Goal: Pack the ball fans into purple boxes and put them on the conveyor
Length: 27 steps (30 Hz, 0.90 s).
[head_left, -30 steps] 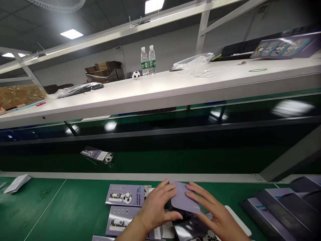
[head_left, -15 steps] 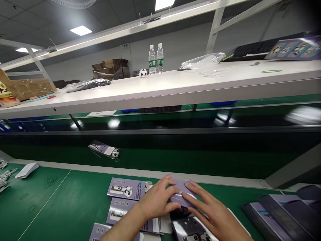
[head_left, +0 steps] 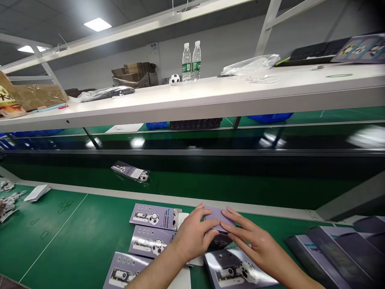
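Observation:
A small purple box stands between my two hands with its purple end face up. My left hand grips it from the left, fingers curled at the top edge and thumb near the front. From the right, my right hand presses its fingers against the top and front edge. Below my right hand lies a glossy purple box with a fan and football picture. Beside my left forearm, purple fan boxes lie in a column, some with white ends sticking out.
Purple boxes are piled at the right. A wrapped fan package lies on the dark green belt beyond the table edge. Rubber bands, folded white paper and white cables are at the left. A white shelf spans above.
The view has tilted slightly down, showing more of the glossy box in front. My fingers have closed in at the small box's top edge. The wrapped package on the belt sits slightly farther right.

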Tool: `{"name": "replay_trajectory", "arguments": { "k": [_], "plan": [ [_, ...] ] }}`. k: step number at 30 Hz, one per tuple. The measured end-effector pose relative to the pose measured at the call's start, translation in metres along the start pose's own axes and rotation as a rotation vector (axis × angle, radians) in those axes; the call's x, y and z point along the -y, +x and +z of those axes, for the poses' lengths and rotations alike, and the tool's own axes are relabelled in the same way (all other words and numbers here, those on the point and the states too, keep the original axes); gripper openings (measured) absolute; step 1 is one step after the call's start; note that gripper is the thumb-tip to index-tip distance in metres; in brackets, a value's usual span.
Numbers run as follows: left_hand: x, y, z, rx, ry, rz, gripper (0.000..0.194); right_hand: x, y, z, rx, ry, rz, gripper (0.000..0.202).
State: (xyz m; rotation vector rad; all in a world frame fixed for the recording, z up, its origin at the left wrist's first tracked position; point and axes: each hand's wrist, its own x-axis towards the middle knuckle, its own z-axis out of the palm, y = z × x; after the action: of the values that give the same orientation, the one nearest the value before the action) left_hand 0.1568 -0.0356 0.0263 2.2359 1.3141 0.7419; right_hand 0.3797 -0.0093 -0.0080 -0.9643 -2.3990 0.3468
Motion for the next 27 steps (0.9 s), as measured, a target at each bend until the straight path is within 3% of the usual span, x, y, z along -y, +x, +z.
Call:
{"name": "replay_trajectory", "arguments": {
  "k": [5,13,16,22,27],
  "plan": [
    [0.0,-0.005,0.005,-0.005,0.111,0.072,0.034,-0.001,0.001,-0.002,0.017,-0.058,-0.073,0.041],
    [0.004,0.005,-0.002,-0.006,0.143,0.134,0.026,-0.004,-0.002,-0.001,0.001,-0.066,-0.105,0.043],
    [0.007,0.002,-0.001,-0.015,0.236,0.212,0.03,-0.002,-0.002,-0.001,-0.006,-0.077,-0.123,0.045],
    [0.01,-0.011,0.002,0.05,0.398,0.232,0.044,-0.002,-0.008,0.005,-0.04,-0.167,-0.218,0.052],
    [0.014,-0.015,0.017,-0.103,0.506,0.203,0.035,0.001,-0.017,0.017,-0.129,-0.169,-0.131,0.057]
  ]
}}
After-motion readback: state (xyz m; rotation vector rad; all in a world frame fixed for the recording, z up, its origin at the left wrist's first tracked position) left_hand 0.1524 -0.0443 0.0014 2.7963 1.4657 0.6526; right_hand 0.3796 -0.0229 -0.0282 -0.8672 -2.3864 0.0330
